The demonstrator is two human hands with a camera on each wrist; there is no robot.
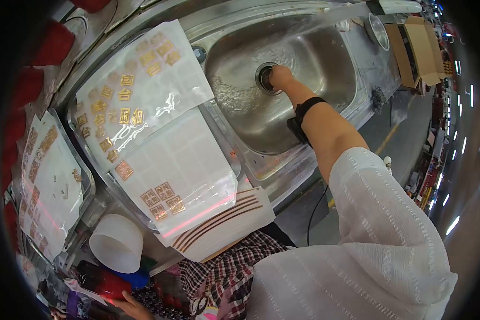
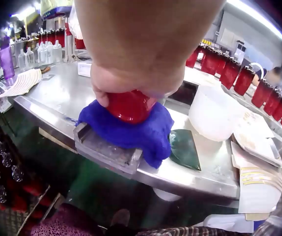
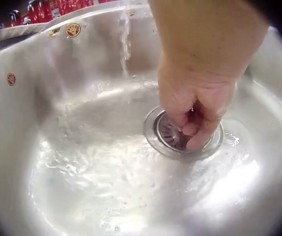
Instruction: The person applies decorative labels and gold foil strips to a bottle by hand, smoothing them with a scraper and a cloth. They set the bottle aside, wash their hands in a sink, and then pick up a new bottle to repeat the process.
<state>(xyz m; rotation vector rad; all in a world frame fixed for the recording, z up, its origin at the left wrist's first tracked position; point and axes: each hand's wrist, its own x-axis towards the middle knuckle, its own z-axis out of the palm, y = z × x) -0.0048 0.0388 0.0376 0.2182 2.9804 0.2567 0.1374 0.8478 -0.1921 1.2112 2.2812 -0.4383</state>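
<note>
My right hand [image 1: 280, 76] reaches down into a steel sink [image 1: 325, 58] and is at the drain strainer [image 1: 262, 80]. In the right wrist view its fingers [image 3: 195, 129] curl into the strainer [image 3: 166, 133] and pinch at its middle, while a thin stream of water [image 3: 125, 39] runs into the wet basin [image 3: 82, 162]. My left hand [image 1: 133, 306] is low at the counter's near edge and grips a glossy red bottle [image 2: 128, 105] from above. The bottle rests on a blue cloth [image 2: 126, 130].
Clear sheets with gold stickers [image 1: 138, 80] lie over trays left of the sink. A white plastic bowl [image 2: 214, 113] and a green pouch [image 2: 182, 147] sit next to the cloth. Rows of red bottles [image 2: 239, 73] line the back. A cardboard box [image 1: 416, 48] stands beyond the sink.
</note>
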